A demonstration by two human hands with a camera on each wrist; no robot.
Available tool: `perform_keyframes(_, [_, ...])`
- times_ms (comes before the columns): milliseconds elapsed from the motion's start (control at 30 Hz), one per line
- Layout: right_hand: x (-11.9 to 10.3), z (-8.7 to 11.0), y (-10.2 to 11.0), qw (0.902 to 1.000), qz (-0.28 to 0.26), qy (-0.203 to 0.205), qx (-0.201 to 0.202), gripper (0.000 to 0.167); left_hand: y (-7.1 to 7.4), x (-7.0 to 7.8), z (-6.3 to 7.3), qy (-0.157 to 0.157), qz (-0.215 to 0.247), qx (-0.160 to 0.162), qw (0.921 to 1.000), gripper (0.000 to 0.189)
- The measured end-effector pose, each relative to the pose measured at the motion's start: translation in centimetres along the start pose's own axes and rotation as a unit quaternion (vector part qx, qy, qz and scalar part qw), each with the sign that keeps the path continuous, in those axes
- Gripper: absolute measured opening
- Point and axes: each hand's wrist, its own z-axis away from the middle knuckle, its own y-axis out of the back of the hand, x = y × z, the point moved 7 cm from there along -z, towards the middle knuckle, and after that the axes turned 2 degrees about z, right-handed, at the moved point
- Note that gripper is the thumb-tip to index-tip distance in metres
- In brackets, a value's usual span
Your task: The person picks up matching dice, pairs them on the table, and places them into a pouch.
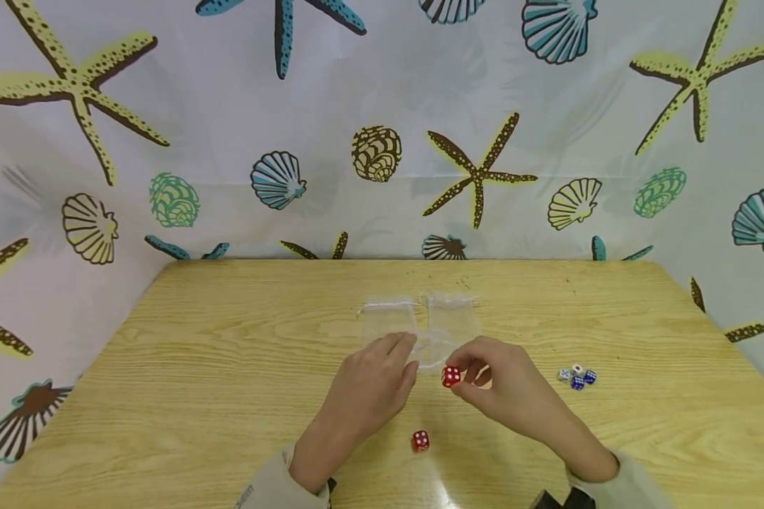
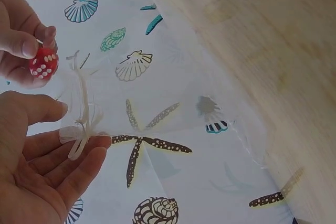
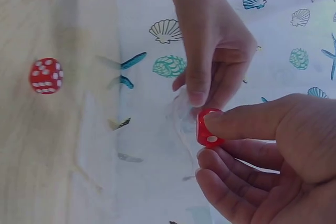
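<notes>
My right hand (image 1: 506, 382) pinches a red die (image 1: 450, 376) with white dots between thumb and fingers. Just to its left, my left hand (image 1: 363, 382) holds a small sheer drawstring bag (image 2: 84, 103) by its mouth. The bag's white cord hangs over the fingers in the left wrist view, where the thumb stands somewhat apart from them. In the right wrist view the held die (image 3: 210, 128) is close to the bag and the left thumb. A second red die (image 1: 420, 441) lies on the table in front of the hands.
Two sheer drawstring bags (image 1: 388, 322) lie flat side by side beyond the hands on the wooden table (image 1: 229, 367). Several small white and blue dice (image 1: 577, 382) sit grouped at the right. A shell-and-starfish patterned cloth (image 1: 331, 106) surrounds the table's back and sides.
</notes>
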Motion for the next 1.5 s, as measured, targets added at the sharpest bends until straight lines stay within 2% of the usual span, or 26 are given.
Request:
perform_keyframes(400, [-0.9, -1.8, 1.0, 0.9952, 0.049, 0.000, 0.084, 0.018, -0.2, 0.2, -0.1, -0.001, -0.002, -0.007, 1.0000, 0.030])
perform_keyframes(567, [-0.5, -2.1, 0.1, 0.9942, 0.066, -0.017, 0.083, 0.020, -0.2, 0.2, -0.1, -0.002, 0.000, -0.009, 1.0000, 0.030])
perform_keyframes(733, [-0.5, -2.0, -0.6, 0.9923, 0.085, -0.010, 0.090, 0.020, -0.2, 0.3, -0.2, -0.005, 0.001, -0.008, 1.0000, 0.030])
perform_keyframes(1067, [-1.1, -1.7, -0.9, 0.9817, 0.170, 0.007, 0.086, 0.023, -0.1, 0.6, 0.0, -0.006, 0.010, 0.010, 0.9999, 0.031])
perform_keyframes(1300, [-1.3, -1.7, -0.6, 0.9841, 0.155, 0.011, 0.086, 0.029, 0.0, 0.7, 0.0, -0.008, 0.003, 0.026, 0.9996, 0.032])
perform_keyframes(1500, [-1.2, -1.9, -0.5, 0.9861, 0.136, 0.021, 0.093, 0.029, 0.0, 0.6, 0.0, -0.004, -0.004, 0.023, 0.9997, 0.033])
